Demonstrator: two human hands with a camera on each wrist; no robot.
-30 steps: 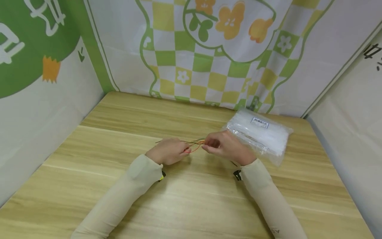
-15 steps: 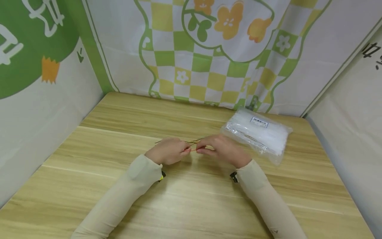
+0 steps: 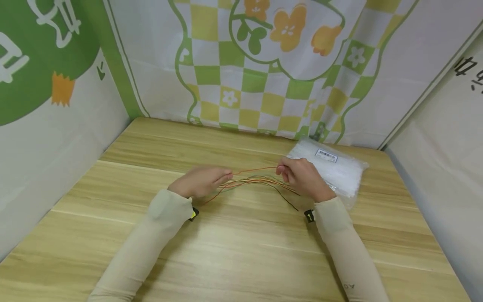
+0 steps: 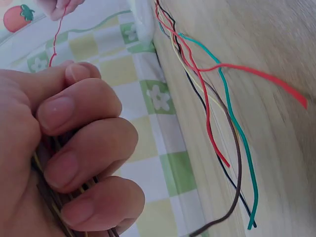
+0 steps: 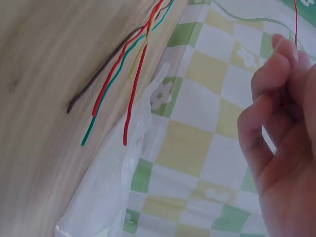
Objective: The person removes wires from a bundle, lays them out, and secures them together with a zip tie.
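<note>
A thin red wire (image 3: 253, 170) runs between both hands, above the table. Its right end is pinched by the fingertips of my right hand (image 3: 302, 176). My left hand (image 3: 200, 181) holds the other end at thumb and forefinger. In the left wrist view, the curled fingers of that hand also grip several thin dark and yellowish wires (image 4: 52, 197) against the palm. Below the red wire, a loose bundle of coloured wires (image 3: 260, 181) lies on the table, its red, green, brown and black ends fanned out. How the left fingertips meet the red wire is partly hidden.
A clear plastic bag (image 3: 349, 170) with white contents and a barcode label lies behind and right of the right hand. The wooden table (image 3: 234, 260) meets a checkered curtain (image 3: 260, 84) at the back, with cloth walls on both sides.
The hands were close together over the wires. They have moved apart, the left to the left and the right up and right, drawing the red wire out between them above the bundle.
</note>
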